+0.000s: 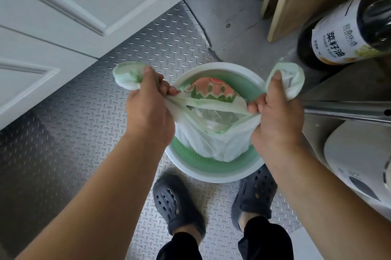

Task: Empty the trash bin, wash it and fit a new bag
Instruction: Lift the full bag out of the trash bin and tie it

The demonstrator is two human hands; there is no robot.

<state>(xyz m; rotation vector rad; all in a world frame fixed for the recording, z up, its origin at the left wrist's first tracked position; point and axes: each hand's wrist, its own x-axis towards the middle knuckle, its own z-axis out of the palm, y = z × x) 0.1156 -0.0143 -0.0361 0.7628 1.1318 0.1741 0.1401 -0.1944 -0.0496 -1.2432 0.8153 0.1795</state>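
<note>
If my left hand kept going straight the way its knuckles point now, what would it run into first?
Probably the right hand. The left hand grips one handle of the trash bag with its knuckles turned toward the other, and only the stretched bag mouth lies between them above the bin. Depth is uncertain.

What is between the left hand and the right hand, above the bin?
In the head view, the stretched mouth of the trash bag spans from the left hand to the right hand, above the bin. Both hands grip its handles.

The bag [211, 139] hides the bin's [211, 177] floor; the oil bottle [347, 33] and white appliance [359, 160] run off frame.
</note>
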